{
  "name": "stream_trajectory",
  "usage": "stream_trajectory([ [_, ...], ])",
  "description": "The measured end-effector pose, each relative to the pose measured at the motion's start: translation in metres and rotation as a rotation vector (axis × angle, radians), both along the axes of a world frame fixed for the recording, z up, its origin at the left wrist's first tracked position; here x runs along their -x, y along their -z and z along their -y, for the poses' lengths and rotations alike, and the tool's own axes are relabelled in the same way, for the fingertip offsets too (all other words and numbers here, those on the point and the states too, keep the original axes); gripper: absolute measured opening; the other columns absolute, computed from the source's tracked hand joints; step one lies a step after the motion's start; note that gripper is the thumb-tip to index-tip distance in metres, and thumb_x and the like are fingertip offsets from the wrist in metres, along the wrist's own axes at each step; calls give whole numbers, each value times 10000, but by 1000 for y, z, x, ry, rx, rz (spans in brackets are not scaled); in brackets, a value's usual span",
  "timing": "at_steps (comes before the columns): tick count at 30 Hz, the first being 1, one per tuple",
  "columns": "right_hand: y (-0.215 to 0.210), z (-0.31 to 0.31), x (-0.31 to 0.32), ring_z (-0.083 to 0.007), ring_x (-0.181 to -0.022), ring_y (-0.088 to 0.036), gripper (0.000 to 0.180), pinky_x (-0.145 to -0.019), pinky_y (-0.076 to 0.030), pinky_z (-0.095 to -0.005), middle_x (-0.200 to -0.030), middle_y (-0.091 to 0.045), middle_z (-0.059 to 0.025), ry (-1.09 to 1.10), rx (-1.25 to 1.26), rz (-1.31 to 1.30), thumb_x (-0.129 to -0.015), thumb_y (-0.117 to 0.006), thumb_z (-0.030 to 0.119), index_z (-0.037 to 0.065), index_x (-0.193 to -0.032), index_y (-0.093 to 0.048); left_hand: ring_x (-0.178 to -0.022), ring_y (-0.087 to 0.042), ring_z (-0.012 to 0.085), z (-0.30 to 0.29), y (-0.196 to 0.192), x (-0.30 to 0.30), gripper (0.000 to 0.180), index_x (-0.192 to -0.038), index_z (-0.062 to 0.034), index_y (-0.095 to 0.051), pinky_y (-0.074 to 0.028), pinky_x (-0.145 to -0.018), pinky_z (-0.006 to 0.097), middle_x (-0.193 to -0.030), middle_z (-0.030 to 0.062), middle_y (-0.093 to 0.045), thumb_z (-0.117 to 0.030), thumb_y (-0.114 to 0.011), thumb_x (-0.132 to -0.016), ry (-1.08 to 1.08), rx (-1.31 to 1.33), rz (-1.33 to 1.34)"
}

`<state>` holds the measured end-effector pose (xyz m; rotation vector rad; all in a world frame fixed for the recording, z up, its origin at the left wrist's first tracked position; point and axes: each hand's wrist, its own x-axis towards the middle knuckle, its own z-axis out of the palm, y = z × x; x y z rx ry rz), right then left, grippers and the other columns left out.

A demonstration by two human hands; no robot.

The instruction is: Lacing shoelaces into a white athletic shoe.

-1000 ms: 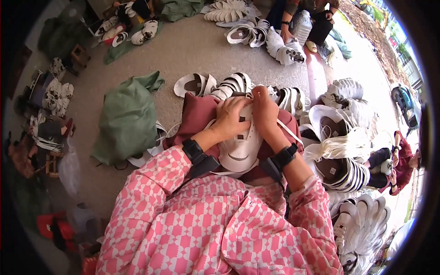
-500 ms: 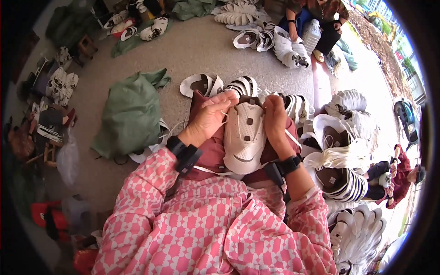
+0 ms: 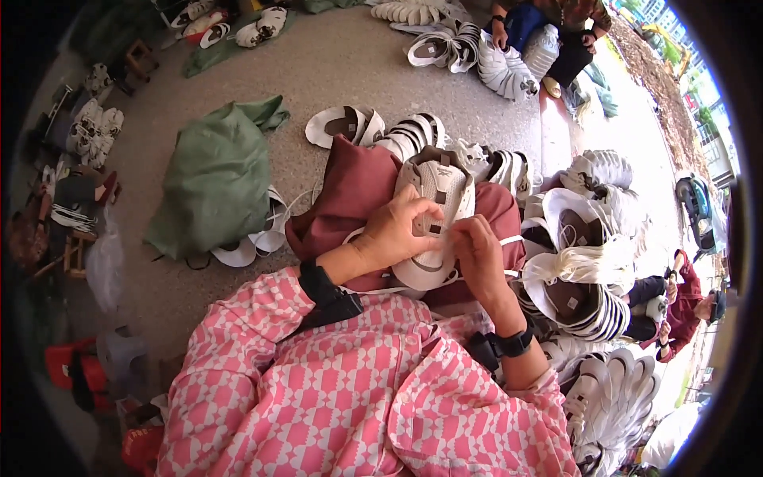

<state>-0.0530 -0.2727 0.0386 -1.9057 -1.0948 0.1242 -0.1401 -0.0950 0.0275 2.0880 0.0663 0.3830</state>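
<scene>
Speckled grey floor point(image 3: 318, 75) spreads out beyond a white shoe point(image 3: 451, 197), which lies on maroon cloth point(image 3: 354, 187) over a seated person's lap, its rounded toe toward the wearer and its brown-lined top edge away. The left hand point(image 3: 385, 234) reaches over the shoe from its left side, thumb and forefinger curved apart across the front of it, with a dark square on the shoe visible in the gap between them. At the shoe's right edge is the right hand point(image 3: 480, 258), its fingertips drawn close together; whether they pinch anything cannot be seen. Well to the left of the shoe sits a rumpled green sheet point(image 3: 214, 179). Just beyond the shoe stand nested white shoe pieces point(image 3: 412, 137), and to its right are more stacked white pieces point(image 3: 606, 306) beside a bundle of pale laces point(image 3: 592, 266). Far beyond the shoe, to the right, another person point(image 3: 548, 16) sits.
</scene>
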Motion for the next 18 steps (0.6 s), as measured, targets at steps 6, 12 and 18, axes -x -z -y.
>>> stream_trajectory([
  [6, 13, 1, 4, -354, -818, -593, 80, -706, -478, -367, -903, -571, -163, 20, 36, -33, -867, -556, 7, -3, -946, -561, -911, -566, 270, 6, 0, 7, 468, -1046, -127, -549, -483, -772, 387, -975, 78, -463, -155, -806, -656, -10, -159, -29],
  [12, 13, 6, 6, -335, -798, -589, 78, -705, -476, -354, -894, -564, -156, -28, 24, -76, -868, -556, -10, -6, -945, -571, -903, -568, 278, 1, 6, 6, 408, -985, -111, -554, -494, -764, 384, -973, 84, -459, -154, -794, -658, 28, -100, 3],
  [18, 15, 4, 6, -271, -751, -573, 59, -682, -468, -320, -852, -542, -129, -43, -5, -138, -883, -554, -24, -9, -939, -561, -853, -569, 205, -7, 6, 7, 304, -938, -80, -606, -496, -736, 326, -944, 59, -458, -151, -775, -695, 113, 84, -19],
])
